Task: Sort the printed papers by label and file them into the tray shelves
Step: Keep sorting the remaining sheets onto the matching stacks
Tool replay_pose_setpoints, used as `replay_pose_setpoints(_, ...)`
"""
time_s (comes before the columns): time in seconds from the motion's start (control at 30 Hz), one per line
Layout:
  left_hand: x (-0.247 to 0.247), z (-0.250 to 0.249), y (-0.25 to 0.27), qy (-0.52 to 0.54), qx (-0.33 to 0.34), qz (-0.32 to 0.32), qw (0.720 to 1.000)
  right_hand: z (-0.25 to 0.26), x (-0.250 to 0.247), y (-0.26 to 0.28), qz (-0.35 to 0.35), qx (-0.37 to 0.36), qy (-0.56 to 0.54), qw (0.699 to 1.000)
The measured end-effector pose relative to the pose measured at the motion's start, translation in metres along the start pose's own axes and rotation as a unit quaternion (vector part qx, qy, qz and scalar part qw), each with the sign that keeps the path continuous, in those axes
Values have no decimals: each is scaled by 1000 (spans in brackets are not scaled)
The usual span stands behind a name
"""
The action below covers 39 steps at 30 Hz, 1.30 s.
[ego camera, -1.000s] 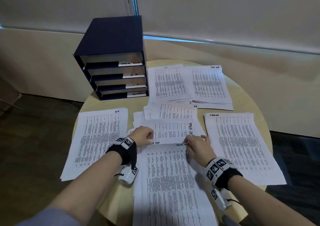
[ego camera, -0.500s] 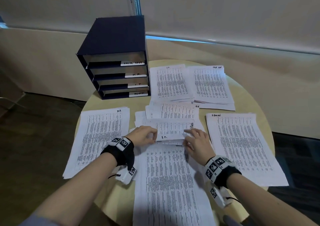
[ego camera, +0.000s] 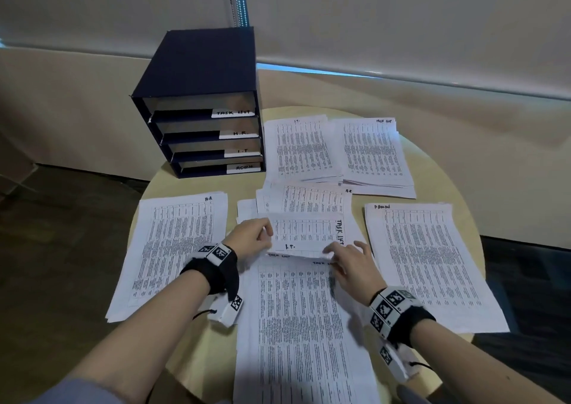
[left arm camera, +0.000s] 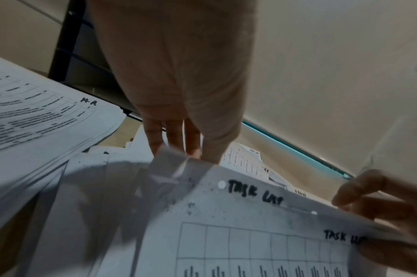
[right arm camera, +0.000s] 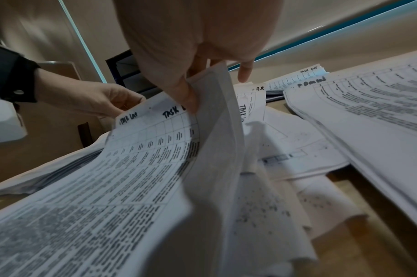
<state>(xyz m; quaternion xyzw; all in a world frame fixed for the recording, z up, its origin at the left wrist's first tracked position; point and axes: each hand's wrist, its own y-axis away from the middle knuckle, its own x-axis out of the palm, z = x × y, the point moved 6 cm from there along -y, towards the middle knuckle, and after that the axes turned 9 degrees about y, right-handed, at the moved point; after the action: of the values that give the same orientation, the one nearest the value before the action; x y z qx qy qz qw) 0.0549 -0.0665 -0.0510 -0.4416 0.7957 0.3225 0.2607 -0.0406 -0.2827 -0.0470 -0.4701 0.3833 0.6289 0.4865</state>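
Both my hands pinch the top sheets: left hand (ego camera: pixel 251 237) at nine o'clock, right hand (ego camera: pixel 355 264) at three; the tray (ego camera: pixel 197 100) waits at eleven o'clock, nearer my left.

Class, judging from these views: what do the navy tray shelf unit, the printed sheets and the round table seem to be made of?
Tray shelf unit: probably matte board or plastic; flat navy, no shine.
Printed sheets: thin white paper; they curl and bend in the hands.
Round table: pale wood or wood-look laminate; smooth, light tan.
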Motion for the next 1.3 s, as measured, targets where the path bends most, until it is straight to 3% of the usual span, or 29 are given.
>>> replay_pose_setpoints(0.17, 4, -18, -21, -134, 36, -34, 990, -6, 3, 2, 5, -2, 8, 1000)
replay_pose_setpoints(0.33, 10, -22, -44, -181, -10, 21, 983, -12, 3, 3, 1, 5, 6, 1000)
replay_pose_setpoints(0.47, 9, -46, -38, -191, 97, -15, 977, -22, 6, 1, 11, 21, 12, 1000)
replay_pose_setpoints(0.53, -3, -57, -32, -221, 140, -59, 963, -26, 5, -1, 10, 25, 12, 1000)
replay_pose_setpoints(0.63, -47, -78, -18, -234, 197, -176, 936, -27, -3, -6, 15, 36, -15, 999)
replay_pose_setpoints(0.73, -111, -97, 6, -130, 253, -308, 908, -27, -16, -8, -14, 66, -102, 992)
replay_pose_setpoints(0.8, -155, -92, 13, -5, 217, -376, 901, -34, -23, -8, -51, 96, -171, 979)
replay_pose_setpoints(0.83, -171, -83, 11, 70, 174, -377, 907, -39, -23, -7, -57, 115, -201, 971)
replay_pose_setpoints(0.9, -187, -69, 7, 195, 120, -334, 914, -49, -24, -5, -48, 145, -244, 958)
replay_pose_setpoints(0.97, -190, -60, 3, 230, 99, -271, 930, -57, -28, -4, -45, 160, -282, 945)
replay_pose_setpoints(1.13, -136, -20, -21, 96, -18, -41, 994, -64, -47, -6, -58, 174, -321, 929)
replay_pose_setpoints(1.2, -102, -3, -26, 42, -57, 38, 997, -61, -49, -10, -41, 175, -309, 934)
replay_pose_setpoints(1.3, -58, -2, -26, 24, -54, 106, 993, -50, -41, -22, 8, 137, -207, 969)
